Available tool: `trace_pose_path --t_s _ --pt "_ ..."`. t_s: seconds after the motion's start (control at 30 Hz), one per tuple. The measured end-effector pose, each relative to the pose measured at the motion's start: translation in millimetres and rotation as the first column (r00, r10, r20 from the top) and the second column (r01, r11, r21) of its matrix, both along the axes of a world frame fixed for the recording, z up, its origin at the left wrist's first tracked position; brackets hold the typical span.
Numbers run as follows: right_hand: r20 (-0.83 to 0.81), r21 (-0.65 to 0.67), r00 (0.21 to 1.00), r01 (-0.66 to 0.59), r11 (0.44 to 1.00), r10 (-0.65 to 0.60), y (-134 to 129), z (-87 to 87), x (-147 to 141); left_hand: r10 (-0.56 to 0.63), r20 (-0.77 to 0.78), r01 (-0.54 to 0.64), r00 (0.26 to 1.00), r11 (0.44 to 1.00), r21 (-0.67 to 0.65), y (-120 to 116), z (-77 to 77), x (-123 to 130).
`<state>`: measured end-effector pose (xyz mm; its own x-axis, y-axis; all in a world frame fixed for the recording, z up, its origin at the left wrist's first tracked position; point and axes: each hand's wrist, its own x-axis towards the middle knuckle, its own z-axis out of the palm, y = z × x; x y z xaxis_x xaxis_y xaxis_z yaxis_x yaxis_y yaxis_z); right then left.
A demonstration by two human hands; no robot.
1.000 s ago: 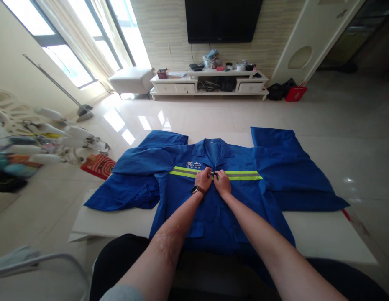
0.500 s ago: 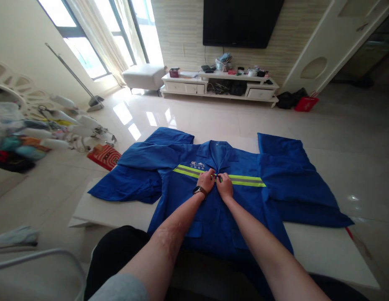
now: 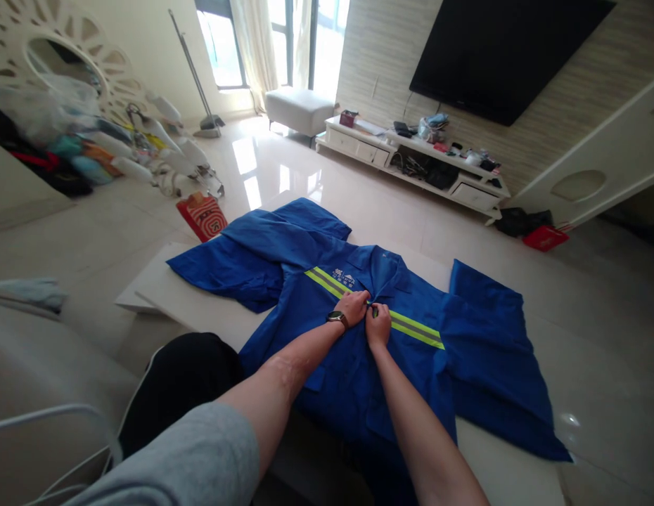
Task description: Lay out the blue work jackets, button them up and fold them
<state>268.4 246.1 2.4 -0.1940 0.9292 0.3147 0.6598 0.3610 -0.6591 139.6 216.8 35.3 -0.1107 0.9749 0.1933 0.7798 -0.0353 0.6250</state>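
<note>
A blue jacket [image 3: 327, 358] with a yellow and grey stripe across the chest lies spread out, collar away from me and sleeves out to both sides. My left hand [image 3: 352, 308], with a watch on its wrist, pinches the jacket's front edge at the stripe. Right beside it, my right hand [image 3: 378, 322] is closed on the other side of the front opening. The fingertips of both hands nearly touch. Whatever small part lies between them is too small to make out.
Under the jacket is a white table [image 3: 163, 295]. A red patterned bag [image 3: 203, 216] stands beyond its left side. Farther off are a low white cabinet [image 3: 353, 144] with items on top, a grey ottoman [image 3: 299, 111] and a wall-mounted television [image 3: 506, 56].
The camera view has turned and tilted to the left, so the room and jacket appear rotated. Both hands stay closed at the same spot on the jacket's front.
</note>
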Motion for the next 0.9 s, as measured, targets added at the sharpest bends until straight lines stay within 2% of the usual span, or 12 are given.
trace_pose_path --t_s 0.27,0.6,0.9 --pt "0.012 -0.031 1.000 -0.001 1.000 0.002 -2 6.5 -1 -0.012 -0.005 0.012 1.000 1.000 0.022 1 -1.6 0" --pt "0.070 -0.037 0.998 0.010 0.999 -0.007 -1 4.5 -2 -0.024 0.022 0.023 0.999 0.999 0.030 5 -11.2 -3" --pt "0.055 -0.066 0.998 -0.009 0.998 0.012 -1 7.9 -1 0.012 0.059 -0.013 0.998 1.000 0.006 1 -1.3 -1"
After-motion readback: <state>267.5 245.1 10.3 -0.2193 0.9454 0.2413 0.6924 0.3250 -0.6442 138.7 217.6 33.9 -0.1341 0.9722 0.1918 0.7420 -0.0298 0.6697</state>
